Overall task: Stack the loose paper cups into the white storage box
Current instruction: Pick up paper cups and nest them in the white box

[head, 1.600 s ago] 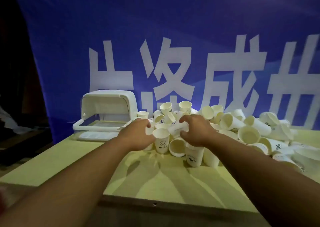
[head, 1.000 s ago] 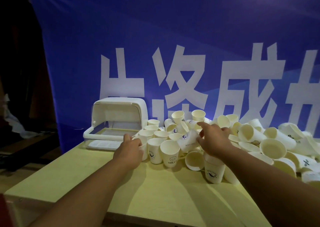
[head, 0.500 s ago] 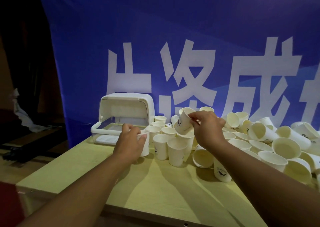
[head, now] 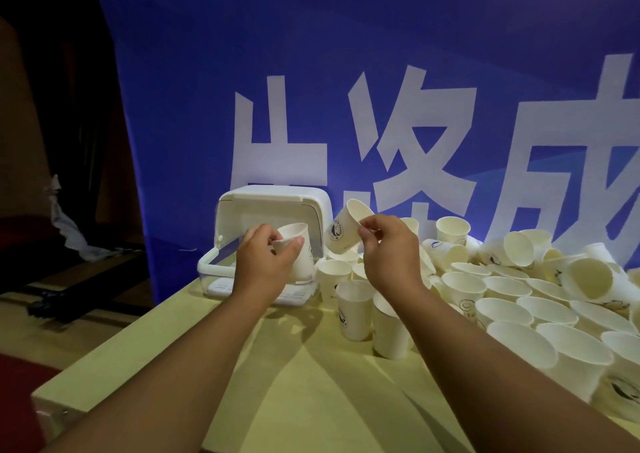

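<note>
Cups (head: 504, 310) lie in a loose heap over the right half of the bench (head: 311, 400), some upright, some on their sides, many touching or overlapping. Two more are in my hands. My left grip (head: 266, 262) is clamped on the left cup (head: 304, 258), with the thumb across its near rim and the fingers curled at the far side. This cup is close to upright, mouth up. It hangs just in front of the open mouth of the box (head: 273, 198), over the box's low clear tray, and I cannot tell whether its base touches anything. My right grip (head: 391, 251) is clamped on the right cup (head: 341, 232), pinching its wall between thumb and fingers. This one is tilted, with its mouth up and away, its base down toward the box and a dark logo facing me. I hold it in the air just beside the box's upper right corner, above the left edge of the heap. The two held cups are near each other but apart, the right one higher. The box sits at the far left of the bench, its white hood open toward me. Under my right wrist an upright pair (head: 355, 310) stands side by side on the bench. Behind everything hangs a blue banner (head: 346, 54) with large white characters.
</note>
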Tool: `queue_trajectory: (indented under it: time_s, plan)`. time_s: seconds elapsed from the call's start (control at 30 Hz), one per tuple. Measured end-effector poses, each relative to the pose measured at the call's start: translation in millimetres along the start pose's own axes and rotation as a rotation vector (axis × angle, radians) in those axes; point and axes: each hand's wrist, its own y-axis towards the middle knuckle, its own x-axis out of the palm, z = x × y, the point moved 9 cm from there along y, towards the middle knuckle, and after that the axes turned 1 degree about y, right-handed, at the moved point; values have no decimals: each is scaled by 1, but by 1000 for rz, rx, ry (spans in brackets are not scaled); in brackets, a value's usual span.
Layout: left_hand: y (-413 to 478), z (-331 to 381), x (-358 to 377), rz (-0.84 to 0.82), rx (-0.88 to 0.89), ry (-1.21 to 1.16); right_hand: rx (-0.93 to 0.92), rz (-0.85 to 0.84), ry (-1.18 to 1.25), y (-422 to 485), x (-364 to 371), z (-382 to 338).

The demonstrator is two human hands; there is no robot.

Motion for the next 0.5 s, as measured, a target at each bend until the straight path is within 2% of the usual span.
queue_trajectory:
  time_s: [0.23, 0.5]
  plan:
    - [28, -29, 21, -36, -120, -3, -3, -81, 5, 23, 50, -9]
    - [22, -62, 40, -83, -177, 99, -157, -80, -103, 27, 68, -16]
